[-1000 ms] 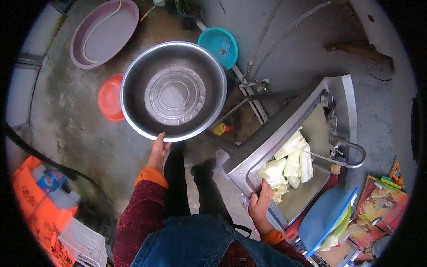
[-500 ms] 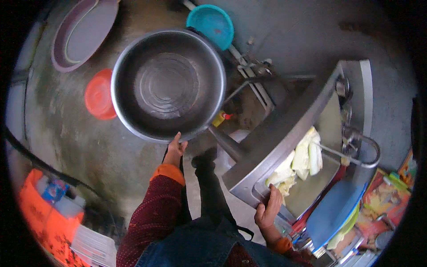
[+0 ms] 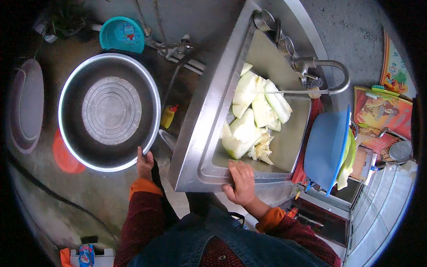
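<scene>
My left hand (image 3: 144,163) holds the near rim of a large round steel basin (image 3: 153,104), its thumb up on the lip. The basin is tilted toward me, and nothing shows inside it. My right hand (image 3: 242,181) lies on the front ledge of a steel sink (image 3: 209,133), fingers stretched over it and thumb apart. Just beyond its fingertips, pale green and white vegetable chunks (image 3: 243,131) are heaped in the sink, with frilly yellowish scraps (image 3: 262,149) beside them. A thin stream of water runs from the curved tap (image 3: 342,73) onto the chunks.
Right of the sink stands a blue basin (image 3: 324,151) with green leaves at its edge. A turquoise basin (image 3: 122,35), a red basin (image 3: 66,153) and a mauve tub (image 3: 29,107) lie around the steel basin. A dark hose (image 3: 58,193) crosses the floor.
My view has swung right, so the sink shows more fully and the basin sits farther left in the picture. Both hands keep their places on the basin rim and the sink ledge.
</scene>
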{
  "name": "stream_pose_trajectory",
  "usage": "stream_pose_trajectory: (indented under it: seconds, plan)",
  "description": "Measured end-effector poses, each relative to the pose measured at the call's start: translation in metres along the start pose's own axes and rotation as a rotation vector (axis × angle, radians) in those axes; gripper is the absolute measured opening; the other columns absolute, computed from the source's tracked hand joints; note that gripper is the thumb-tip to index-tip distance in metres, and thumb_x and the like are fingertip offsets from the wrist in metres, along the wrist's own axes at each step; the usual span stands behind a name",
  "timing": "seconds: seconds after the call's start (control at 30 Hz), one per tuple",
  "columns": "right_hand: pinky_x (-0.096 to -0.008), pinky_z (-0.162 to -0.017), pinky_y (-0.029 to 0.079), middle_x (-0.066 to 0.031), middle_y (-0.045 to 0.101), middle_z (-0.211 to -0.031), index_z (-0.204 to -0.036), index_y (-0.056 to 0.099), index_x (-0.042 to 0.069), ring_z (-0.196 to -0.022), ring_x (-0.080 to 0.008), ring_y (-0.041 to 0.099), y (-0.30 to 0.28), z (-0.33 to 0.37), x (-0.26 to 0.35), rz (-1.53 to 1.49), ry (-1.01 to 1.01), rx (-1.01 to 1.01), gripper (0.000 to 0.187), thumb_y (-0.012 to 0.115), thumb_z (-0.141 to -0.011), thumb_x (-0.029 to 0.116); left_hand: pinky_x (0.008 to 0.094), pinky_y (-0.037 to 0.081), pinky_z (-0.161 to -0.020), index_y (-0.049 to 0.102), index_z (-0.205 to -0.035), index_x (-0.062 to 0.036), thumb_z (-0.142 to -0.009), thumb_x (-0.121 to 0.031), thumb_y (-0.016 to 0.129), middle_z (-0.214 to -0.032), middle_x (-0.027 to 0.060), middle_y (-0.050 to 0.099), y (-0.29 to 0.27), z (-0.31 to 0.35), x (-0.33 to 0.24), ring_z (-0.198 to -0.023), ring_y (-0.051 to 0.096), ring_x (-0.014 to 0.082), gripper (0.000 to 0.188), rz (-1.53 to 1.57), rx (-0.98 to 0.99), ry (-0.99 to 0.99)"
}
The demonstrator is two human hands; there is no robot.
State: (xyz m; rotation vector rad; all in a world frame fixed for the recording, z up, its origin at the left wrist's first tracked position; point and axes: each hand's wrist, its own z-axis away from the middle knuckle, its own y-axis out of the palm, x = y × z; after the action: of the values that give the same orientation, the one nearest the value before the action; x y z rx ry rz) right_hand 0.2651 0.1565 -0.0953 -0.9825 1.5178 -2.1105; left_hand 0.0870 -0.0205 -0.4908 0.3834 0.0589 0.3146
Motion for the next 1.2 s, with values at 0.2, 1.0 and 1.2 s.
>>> stream_pose_trajectory:
  seconds: [0.2, 1.0, 1.2]
  plan:
    - [-0.0453, -0.093, 0.034, -0.0195, 0.05, -0.118, -0.122, 0.044, -0.001, -0.107, -0.0351, 0.048, -0.009, -0.005, -0.007, -0.116, 0.065, 0.099, 0.059, 0.062, -0.074, 0.028, 0.0221, 0.05, -0.05, 0.058, -0.078, -0.0106, -0.078, -0.031, 0.071, -0.07, 0.0019, 0.059, -0.017, -0.029, -0.005, -0.057, 0.056, 0.0142, 0.024, -0.024, -0.225, 0.048]
    - [-0.0307, -0.051, 0.038, -0.001, 0.056, -0.075, -0.085, 0.063, 0.013, -0.061, -0.016, 0.05, 0.095, -0.172, -0.304, -1.15, 1.171, -0.223, 0.035, 0.073, -0.071, 0.043, 0.0245, 0.051, -0.05, 0.059, -0.082, -0.0052, -0.079, -0.031, 0.069, -0.073, 0.006, 0.058, 0.014, -0.014, 0.029, -0.062, 0.056, 0.0171, 0.027, -0.043, -0.135, 0.183]
    - [-0.042, -0.085, 0.047, -0.0084, 0.057, -0.112, -0.117, 0.051, 0.009, -0.099, -0.0255, 0.057, 0.092, -0.187, -0.264, -1.549, 1.109, -0.19, 0.045, 0.064, -0.08, 0.03, 0.03, 0.054, -0.06, 0.06, -0.092, -0.0101, -0.076, -0.029, 0.073, -0.085, 0.0068, 0.061, 0.01, -0.029, 0.024, -0.074, 0.059, 0.0206, 0.028, 0.054, -0.16, -0.015]
